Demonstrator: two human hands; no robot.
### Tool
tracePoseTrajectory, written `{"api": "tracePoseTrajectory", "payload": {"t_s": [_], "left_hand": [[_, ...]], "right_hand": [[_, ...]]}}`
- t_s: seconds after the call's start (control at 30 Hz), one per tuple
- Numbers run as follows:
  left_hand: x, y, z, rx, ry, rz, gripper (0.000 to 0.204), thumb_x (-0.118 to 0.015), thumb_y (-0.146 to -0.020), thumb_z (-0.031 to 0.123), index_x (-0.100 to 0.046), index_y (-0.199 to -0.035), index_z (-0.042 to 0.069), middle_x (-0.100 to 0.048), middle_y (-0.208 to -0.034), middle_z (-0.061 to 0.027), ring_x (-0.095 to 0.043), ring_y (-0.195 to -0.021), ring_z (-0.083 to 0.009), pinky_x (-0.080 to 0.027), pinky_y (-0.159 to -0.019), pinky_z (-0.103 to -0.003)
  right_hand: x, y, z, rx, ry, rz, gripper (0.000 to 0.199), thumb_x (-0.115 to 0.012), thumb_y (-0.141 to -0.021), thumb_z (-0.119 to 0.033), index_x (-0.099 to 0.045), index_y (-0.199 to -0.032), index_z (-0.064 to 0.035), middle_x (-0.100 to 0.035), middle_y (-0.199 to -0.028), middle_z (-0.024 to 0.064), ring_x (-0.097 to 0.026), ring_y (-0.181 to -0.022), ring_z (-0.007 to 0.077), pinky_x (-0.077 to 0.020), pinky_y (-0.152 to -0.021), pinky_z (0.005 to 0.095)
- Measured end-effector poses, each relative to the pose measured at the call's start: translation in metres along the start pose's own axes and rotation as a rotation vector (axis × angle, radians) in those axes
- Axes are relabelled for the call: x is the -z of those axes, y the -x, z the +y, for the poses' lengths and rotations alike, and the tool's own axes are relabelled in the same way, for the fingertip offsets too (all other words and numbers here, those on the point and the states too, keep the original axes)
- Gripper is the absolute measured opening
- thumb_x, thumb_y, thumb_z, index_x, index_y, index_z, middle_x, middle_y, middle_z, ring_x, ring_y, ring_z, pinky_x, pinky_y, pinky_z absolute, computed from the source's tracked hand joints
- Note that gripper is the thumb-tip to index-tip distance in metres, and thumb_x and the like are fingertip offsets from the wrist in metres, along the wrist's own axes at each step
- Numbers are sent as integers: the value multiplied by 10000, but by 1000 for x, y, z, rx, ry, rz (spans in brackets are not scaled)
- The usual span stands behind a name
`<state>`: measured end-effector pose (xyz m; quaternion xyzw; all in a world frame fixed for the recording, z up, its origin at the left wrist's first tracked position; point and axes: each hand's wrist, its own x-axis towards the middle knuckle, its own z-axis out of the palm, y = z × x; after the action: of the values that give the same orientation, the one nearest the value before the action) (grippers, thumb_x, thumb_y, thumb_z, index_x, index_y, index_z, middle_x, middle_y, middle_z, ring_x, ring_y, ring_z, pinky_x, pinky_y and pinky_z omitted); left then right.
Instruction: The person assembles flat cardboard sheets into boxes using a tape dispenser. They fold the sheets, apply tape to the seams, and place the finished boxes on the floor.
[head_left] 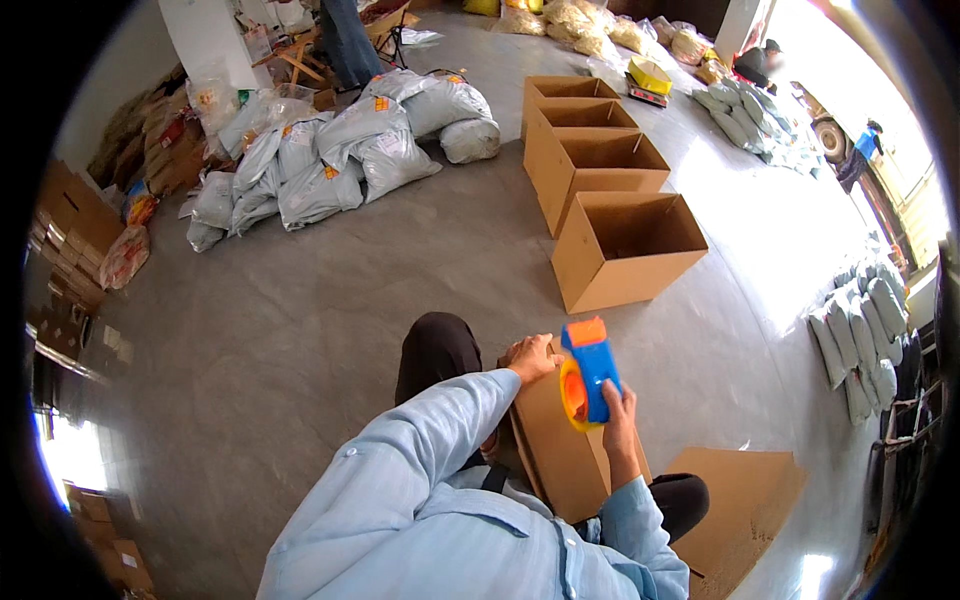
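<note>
A cardboard box (560,450) stands between my knees, turned so that its brown side faces up. My left hand (533,360) grips its far end with the fingers curled over the edge. Wrapped around a blue and orange tape dispenser (596,368), my right hand (620,425) holds it above the box's right side. A yellow-edged tape roll sits on the dispenser's left side. Part of the box is hidden behind my sleeves and the dispenser.
Several open, empty cartons (630,285) form a row ahead of me. A flat cardboard sheet (740,510) lies by my right knee. Grey packed bags (370,140) are heaped far left; more grey bags (860,330) are stacked at right. A person (862,150) stands near a truck.
</note>
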<state>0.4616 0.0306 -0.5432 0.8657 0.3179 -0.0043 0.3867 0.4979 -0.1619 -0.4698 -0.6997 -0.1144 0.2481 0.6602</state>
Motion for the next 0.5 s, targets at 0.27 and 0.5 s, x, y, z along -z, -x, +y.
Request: {"api": "tracePoseTrajectory", "payload": {"t_s": [0.27, 0.5], "left_hand": [[-5, 5, -2, -51, -33, 59, 576, -631, -774, 298, -497, -1245, -4, -580, -1142, -226, -560, -1071, -349, -422, -934, -418], [-13, -5, -9, -61, -19, 48, 695, -675, -710, 421, -497, -1256, 29, -575, -1139, -235, -557, -1070, -351, -429, -922, -419]], "right_hand": [[27, 8, 42, -78, 31, -8, 445, -593, -861, -366, -502, -1078, 12, -516, -1026, 86, -508, -943, 136, -413, -844, 280], [16, 9, 11, 24, 48, -127, 377, -602, -849, -359, -575, -834, 17, -526, -724, 12, -498, -670, 76, -417, -616, 223]]}}
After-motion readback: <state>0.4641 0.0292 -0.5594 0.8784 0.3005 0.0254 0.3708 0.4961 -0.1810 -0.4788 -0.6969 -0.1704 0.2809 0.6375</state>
